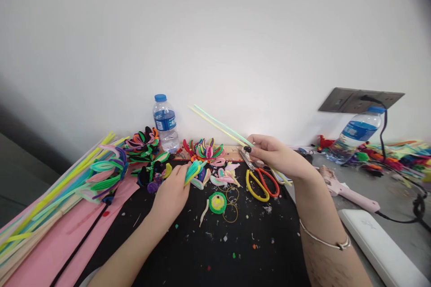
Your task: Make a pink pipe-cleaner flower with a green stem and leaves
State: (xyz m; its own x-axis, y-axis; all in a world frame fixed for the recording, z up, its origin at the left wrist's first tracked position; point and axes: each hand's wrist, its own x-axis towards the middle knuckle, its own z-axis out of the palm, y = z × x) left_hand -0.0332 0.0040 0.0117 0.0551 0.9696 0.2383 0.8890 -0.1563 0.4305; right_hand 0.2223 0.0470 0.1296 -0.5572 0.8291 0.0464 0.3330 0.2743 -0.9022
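Observation:
My left hand (171, 190) is closed around a small bundle of green and teal bent pipe cleaners (193, 171), low over the black mat (208, 251). My right hand (274, 154) pinches a pair of long thin pale green and yellow pipe cleaners (218, 125) that slant up to the left, above the scissors. The scissors (259, 179) with one yellow and one red handle lie on the mat right under that hand. Several looped petal pieces (222, 175) and a round green and yellow coil (217, 202) lie between my hands.
A water bottle (165, 123) stands at the wall, a second one (357, 134) lies at the right. Finished pipe-cleaner flowers (143, 141) sit at the back. Long pipe cleaners on pink paper (50, 206) fill the left. A pink glue gun (350, 193) and white box (380, 246) lie on the right.

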